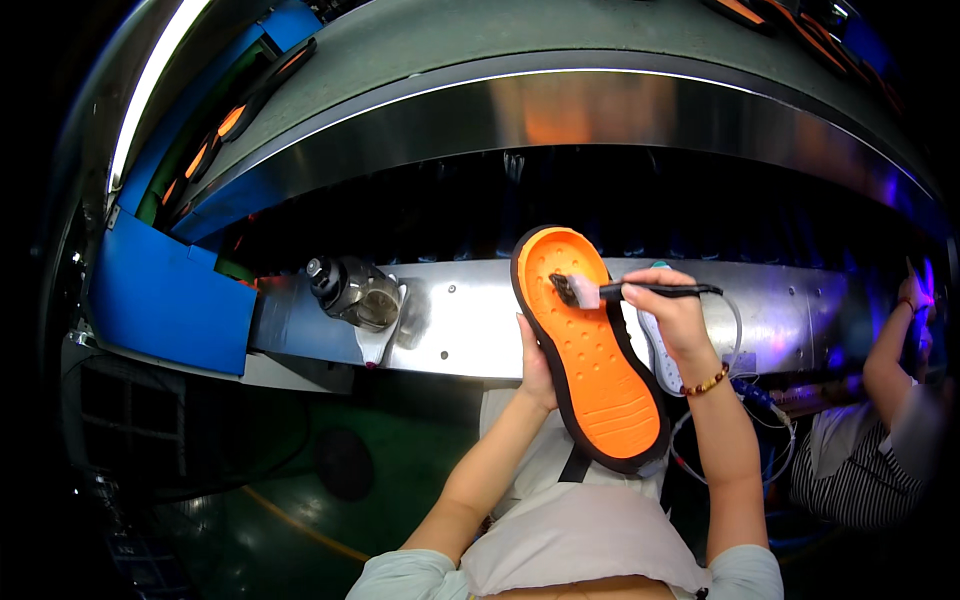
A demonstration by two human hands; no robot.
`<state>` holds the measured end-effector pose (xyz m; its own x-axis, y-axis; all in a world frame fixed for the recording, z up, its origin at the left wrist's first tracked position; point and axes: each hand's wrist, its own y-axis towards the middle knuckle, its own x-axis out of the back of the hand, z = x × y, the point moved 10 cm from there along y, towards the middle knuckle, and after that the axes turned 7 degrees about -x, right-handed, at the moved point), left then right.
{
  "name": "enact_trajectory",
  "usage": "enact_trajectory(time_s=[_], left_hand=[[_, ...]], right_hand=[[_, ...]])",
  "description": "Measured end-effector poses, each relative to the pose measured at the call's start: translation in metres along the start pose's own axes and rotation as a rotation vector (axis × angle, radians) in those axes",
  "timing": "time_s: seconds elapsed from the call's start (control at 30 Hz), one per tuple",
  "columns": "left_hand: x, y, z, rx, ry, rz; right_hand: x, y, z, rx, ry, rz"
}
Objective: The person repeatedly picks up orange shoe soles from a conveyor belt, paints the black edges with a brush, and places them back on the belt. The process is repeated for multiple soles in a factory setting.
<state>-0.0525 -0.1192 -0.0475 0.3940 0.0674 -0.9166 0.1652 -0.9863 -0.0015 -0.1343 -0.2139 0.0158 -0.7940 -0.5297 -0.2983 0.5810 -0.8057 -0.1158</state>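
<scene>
An orange shoe sole [595, 370] with a black rim is tilted above my lap, its dimpled inner face toward me. My left hand [537, 368] is closed on the sole's left edge, thumb on the rim and the other fingers hidden beneath. In my right hand [672, 315] is a brush [640, 291] with a black handle, pale ferrule and dark bristles. Its tip is at the sole's upper, wider part; whether it touches cannot be made out. A thin clear tube [738, 325] runs from the handle's end. Partly behind my right hand lies a pale sole-shaped piece [655, 345].
On the metal ledge [450, 325] to the left rests a dark see-through bottle [357, 293] with a white cloth-like piece under it. Beyond runs a conveyor belt [480, 40] carrying soles [232, 122]. At right, a co-worker's arm [888, 345] reaches toward purple light.
</scene>
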Motion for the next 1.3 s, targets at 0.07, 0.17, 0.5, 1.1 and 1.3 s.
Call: enact_trajectory(time_s=[0.07,0.17,0.5,1.1,1.3], left_hand=[[0.003,-0.002,0.003,0.006,0.013,-0.025],[0.003,-0.004,0.001,-0.036,0.036,-0.076],[0.018,0.011,-0.05,-0.157,0.087,-0.164],[-0.035,-0.008,-0.045,-0.138,-0.029,0.014],[-0.021,-0.002,-0.065,-0.247,0.18,-0.079]], right_hand=[[-0.009,0.006,0.01,0.021,-0.026,-0.003],[-0.016,0.013,0.017,0.046,-0.126,0.011],[-0.076,-0.08,0.019,0.505,-0.879,0.269],[-0.075,-0.06,0.069,0.34,-0.396,0.418],[-0.091,-0.082,0.075,0.49,-0.52,0.516]])
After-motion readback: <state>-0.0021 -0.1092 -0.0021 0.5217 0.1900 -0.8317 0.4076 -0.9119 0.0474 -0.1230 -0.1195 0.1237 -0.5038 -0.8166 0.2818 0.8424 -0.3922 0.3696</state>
